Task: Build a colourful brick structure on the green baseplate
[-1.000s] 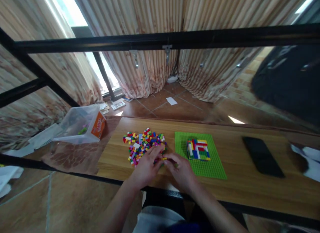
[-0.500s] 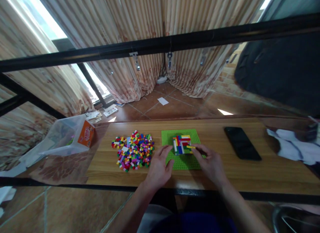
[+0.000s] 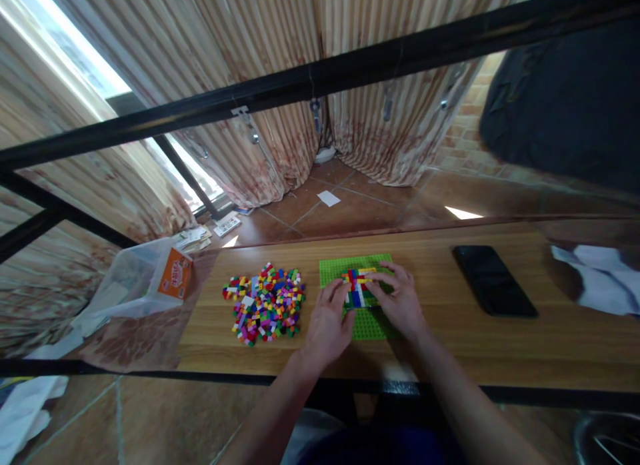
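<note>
A green baseplate (image 3: 340, 268) lies on the wooden table (image 3: 440, 338) with a small multicoloured brick build (image 3: 356, 286) on it. My left hand (image 3: 327, 322) rests at the build's left side, fingers bent and touching it. My right hand (image 3: 397, 298) covers the build's right side, fingers curled over its top. Whether either hand pinches a loose brick is hidden. A heap of small coloured bricks (image 3: 267, 304) lies left of the baseplate.
A black phone (image 3: 494, 289) lies on the table to the right, with white cloth (image 3: 600, 278) beyond it. A clear plastic box with an orange label (image 3: 150, 278) sits at the left. A black metal bar (image 3: 320, 78) crosses above.
Both hands left the brick heap and moved right to the build on the baseplate; the right hand brought a yellow piece over and now covers the build's right side.
</note>
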`<state>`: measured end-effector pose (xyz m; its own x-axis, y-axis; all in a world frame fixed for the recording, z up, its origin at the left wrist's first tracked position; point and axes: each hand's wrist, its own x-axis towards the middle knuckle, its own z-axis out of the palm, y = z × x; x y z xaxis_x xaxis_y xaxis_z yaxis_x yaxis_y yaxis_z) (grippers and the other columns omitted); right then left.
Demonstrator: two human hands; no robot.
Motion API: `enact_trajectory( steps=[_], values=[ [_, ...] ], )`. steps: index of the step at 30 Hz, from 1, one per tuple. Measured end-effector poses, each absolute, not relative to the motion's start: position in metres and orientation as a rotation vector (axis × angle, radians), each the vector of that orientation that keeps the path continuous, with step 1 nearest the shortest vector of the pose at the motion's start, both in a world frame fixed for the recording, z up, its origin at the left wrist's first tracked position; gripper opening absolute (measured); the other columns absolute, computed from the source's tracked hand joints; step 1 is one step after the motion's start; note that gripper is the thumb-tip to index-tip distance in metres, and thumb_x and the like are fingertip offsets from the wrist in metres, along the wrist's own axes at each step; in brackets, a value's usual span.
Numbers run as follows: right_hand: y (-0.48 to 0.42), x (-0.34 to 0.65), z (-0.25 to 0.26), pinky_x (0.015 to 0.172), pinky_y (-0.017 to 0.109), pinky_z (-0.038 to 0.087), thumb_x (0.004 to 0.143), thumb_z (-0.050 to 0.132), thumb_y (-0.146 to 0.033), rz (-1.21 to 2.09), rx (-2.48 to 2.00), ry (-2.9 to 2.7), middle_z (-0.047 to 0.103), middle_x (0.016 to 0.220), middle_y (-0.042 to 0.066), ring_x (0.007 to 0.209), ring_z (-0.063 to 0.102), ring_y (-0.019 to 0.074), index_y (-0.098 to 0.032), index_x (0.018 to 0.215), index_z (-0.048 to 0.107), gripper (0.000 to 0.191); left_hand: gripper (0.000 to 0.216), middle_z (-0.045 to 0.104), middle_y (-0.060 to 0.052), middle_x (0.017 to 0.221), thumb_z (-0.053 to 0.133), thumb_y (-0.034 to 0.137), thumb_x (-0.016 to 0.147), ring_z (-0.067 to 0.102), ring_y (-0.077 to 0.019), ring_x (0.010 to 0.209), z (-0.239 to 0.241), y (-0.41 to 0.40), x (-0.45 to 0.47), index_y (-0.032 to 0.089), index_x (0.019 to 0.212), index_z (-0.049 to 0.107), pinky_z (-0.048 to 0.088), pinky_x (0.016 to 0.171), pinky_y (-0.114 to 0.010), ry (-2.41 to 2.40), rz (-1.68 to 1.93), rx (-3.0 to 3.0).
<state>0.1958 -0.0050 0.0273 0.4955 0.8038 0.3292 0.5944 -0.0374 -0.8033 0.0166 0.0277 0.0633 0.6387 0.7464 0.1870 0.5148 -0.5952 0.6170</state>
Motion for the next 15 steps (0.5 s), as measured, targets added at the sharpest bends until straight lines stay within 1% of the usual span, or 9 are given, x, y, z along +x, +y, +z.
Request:
enact_trajectory(
  steps=[3, 6, 11, 15],
  values=[
    [-0.002, 0.198, 0.024, 0.102, 0.052, 0.036, 0.080, 0.064, -0.039, 0.314, -1.696, -1.158, 0.059, 0.123, 0.009, 0.120, 0.048, 0.0285, -0.028, 0.087, 0.076, 0.018, 0.056, 0.043, -0.010, 0.142, 0.054, 0.013, 0.085, 0.042, -0.0262, 0.133, 0.062, 0.028, 0.020, 0.024, 0.139, 0.040, 0.039, 0.113, -0.049, 0.980, 0.563, 2.357],
    [0.002, 0.199, 0.022, 0.102, 0.051, 0.038, 0.078, 0.066, -0.038, 0.373, -1.663, -1.101, 0.062, 0.117, 0.009, 0.118, 0.051, 0.0273, -0.028, 0.085, 0.076, 0.016, 0.059, 0.041, -0.010, 0.144, 0.054, 0.014, 0.085, 0.040, -0.0271, 0.135, 0.063, 0.028, 0.024, 0.026, 0.140, 0.038, 0.040, 0.112, -0.050, 0.990, 0.529, 2.378],
    [0.010, 0.197, 0.021, 0.100, 0.046, 0.042, 0.074, 0.068, -0.038, 0.510, -1.594, -0.992, 0.064, 0.112, 0.008, 0.111, 0.057, 0.0244, -0.026, 0.083, 0.076, 0.017, 0.063, 0.037, -0.011, 0.145, 0.053, 0.012, 0.084, 0.038, -0.0279, 0.136, 0.061, 0.028, 0.028, 0.025, 0.142, 0.034, 0.040, 0.113, -0.047, 0.996, 0.484, 2.437],
    [0.012, 0.194, 0.022, 0.100, 0.044, 0.043, 0.072, 0.067, -0.039, 0.546, -1.573, -0.943, 0.067, 0.107, 0.007, 0.106, 0.060, 0.0231, -0.024, 0.083, 0.075, 0.020, 0.066, 0.035, -0.012, 0.147, 0.051, 0.010, 0.083, 0.038, -0.0302, 0.136, 0.056, 0.027, 0.032, 0.026, 0.144, 0.031, 0.042, 0.110, -0.048, 1.034, 0.435, 2.480]
  ],
)
